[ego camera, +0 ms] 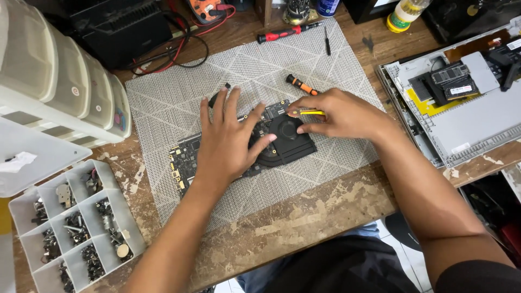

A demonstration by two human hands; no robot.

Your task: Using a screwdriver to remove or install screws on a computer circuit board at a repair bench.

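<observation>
A black laptop motherboard (pixel 182 160) with a round black cooling fan (pixel 287 135) lies on a grey woven mat (pixel 336 65). My left hand (pixel 228 141) rests flat on the board's middle, fingers spread, pressing it down. My right hand (pixel 339 114) is closed on a thin yellow-handled tool (pixel 312 112) whose tip meets the board's upper right corner beside the fan. An orange-and-black screwdriver (pixel 301 85) lies on the mat just above my right hand.
A red-and-black screwdriver (pixel 285 32) and a thin black tool (pixel 327 40) lie at the mat's far edge. An opened laptop chassis (pixel 467 119) sits at right. A compartment box of screws (pixel 81 222) and stacked plastic drawers (pixel 59 81) stand at left. Cables (pixel 179 49) trail at back.
</observation>
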